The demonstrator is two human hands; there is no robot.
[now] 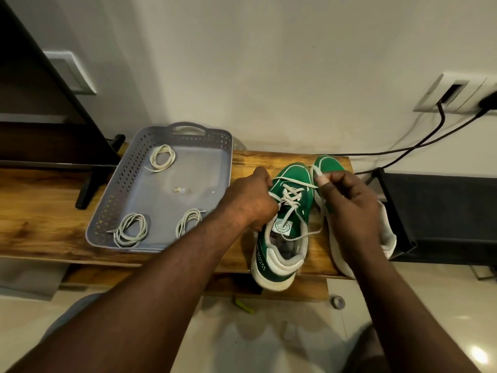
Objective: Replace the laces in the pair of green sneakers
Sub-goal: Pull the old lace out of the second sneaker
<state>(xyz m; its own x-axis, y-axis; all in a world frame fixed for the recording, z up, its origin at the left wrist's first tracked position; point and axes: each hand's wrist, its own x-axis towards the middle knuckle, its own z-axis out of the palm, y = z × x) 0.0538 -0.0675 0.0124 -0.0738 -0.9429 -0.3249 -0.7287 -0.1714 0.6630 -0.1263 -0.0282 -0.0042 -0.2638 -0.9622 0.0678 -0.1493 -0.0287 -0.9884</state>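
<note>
Fingers of the left hand (250, 203) pinch the lace (294, 197) at the green sneaker (297, 175) eyelets; those of the right hand (348, 208) pinch its end. Nearer than them, the heel overhangs the tabletop (40, 224) edge.

a wooden bench (40, 211) holds a grey perforated tray (118, 181) with a handle slot at its far end. a black stand leg (91, 181) rests just left of the tray. two black cables (419, 146) hang from a white wall socket plate (457, 92). on the tiled floor (269, 345) lie a small tape roll (337, 302) and a yellow-green object (244, 306).

Bare forearms (172, 267), left hand (250, 203), right hand (349, 205), perhaps grey shorts (67, 316)
</note>
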